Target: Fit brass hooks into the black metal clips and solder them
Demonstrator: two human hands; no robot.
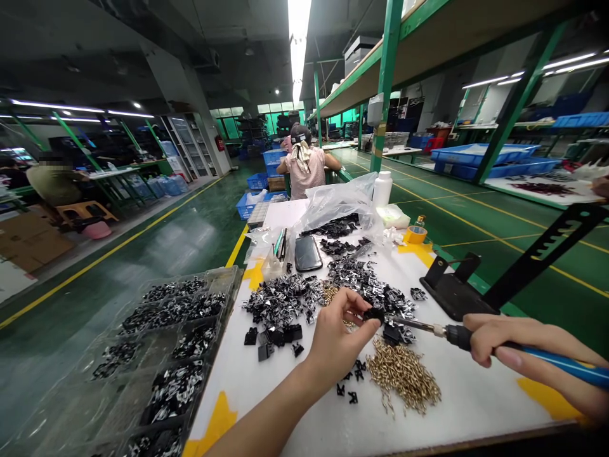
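My left hand (340, 339) pinches a small black plastic part (374, 314) between thumb and fingertips above the table's middle. My right hand (518, 349) is wrapped round the blue and black handle of a soldering iron (459, 336). Its metal shaft points left, and the end meets or lies just beside the black part; the exact contact is hidden. Below the iron lies a heap of small brass pins (404, 377). Piles of small black and silver metal-fitted pieces (283, 298) spread behind my left hand, with several black blocks (273, 336) in front of them.
A compartmented clear tray (233, 279) of black and silver parts stands left of the table. A black metal stand (457, 295) is at the right. Farther back are a phone (307, 254), plastic bag (342, 203), white bottle (382, 189) and yellow tape roll (415, 235). A co-worker (304, 168) sits ahead.
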